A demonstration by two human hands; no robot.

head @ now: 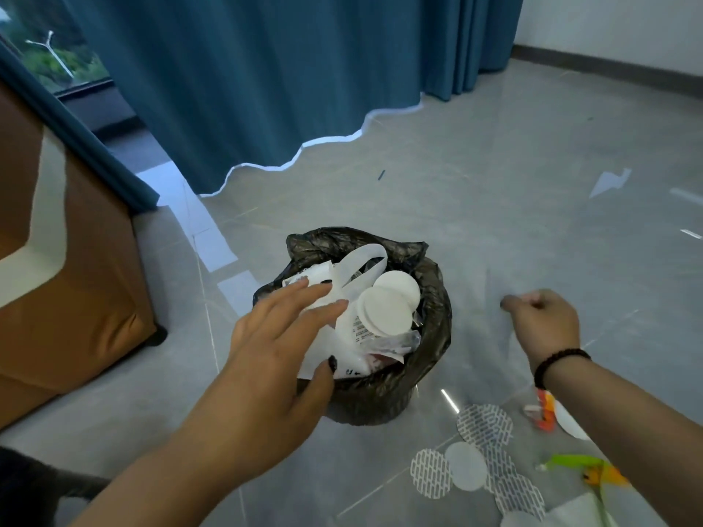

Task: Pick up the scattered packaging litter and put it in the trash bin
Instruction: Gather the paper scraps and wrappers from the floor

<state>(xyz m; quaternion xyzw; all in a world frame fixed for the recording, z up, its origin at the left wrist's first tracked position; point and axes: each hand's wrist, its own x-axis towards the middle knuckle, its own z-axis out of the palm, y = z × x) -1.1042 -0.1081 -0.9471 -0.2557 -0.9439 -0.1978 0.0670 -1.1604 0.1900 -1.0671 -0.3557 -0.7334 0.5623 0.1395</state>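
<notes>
Now | left hand (283, 332) hovering spread, grasping nothing, over black-lined round trash bin (426, 359) | right hand (540, 317) hanging clenched, empty | round patterned foil seals (485, 424) lying nearby

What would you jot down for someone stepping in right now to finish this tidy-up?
Left hand: open, fingers spread over the white packaging in the trash bin, apparently pressing it down.
Right hand: fingers curled beside the bin, holding nothing that shows.
Done: the bin, lined with a black bag, is already heaped with white wrappers and two round white lids.
Left: on the floor to the right of the bin lie a cluster of round seal discs, an orange and white wrapper, a green and orange wrapper and a white sheet at the bottom edge. The bin looks nearly full, so pack it down first.
</notes>
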